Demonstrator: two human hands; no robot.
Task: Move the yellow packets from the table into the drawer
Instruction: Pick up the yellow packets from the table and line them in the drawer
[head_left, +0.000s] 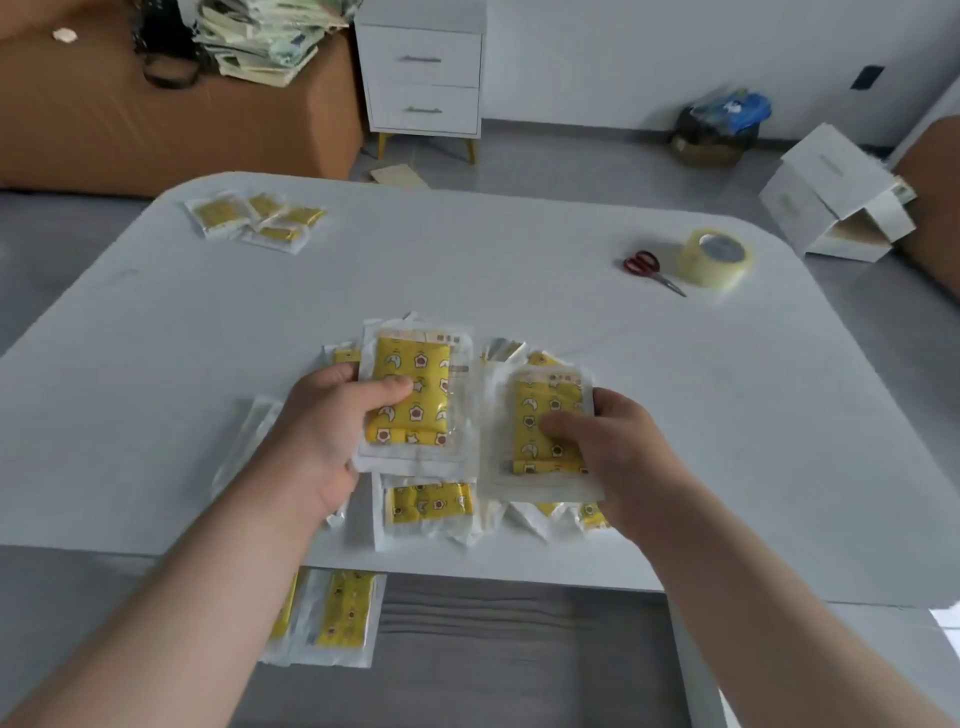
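Pale grey and matte, the round-cornered table (467, 260) carries a small heap of crinkly yellow packets (257, 221) at its far left. My left hand (332, 431) curls round a flat yellow star-printed packet in a clear plastic sleeve (415, 395). My right hand (613, 452) pinches a second sleeved packet (540, 431) beside it, above loose packets (431, 501) lying on the table. Red-handled scissors (649, 270) and a glossy clear tape roll (717, 257) sit far right.

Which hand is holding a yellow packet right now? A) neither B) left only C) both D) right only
C: the left hand grips one yellow packet with the thumb across its front, and the right hand holds a second packet the same way.
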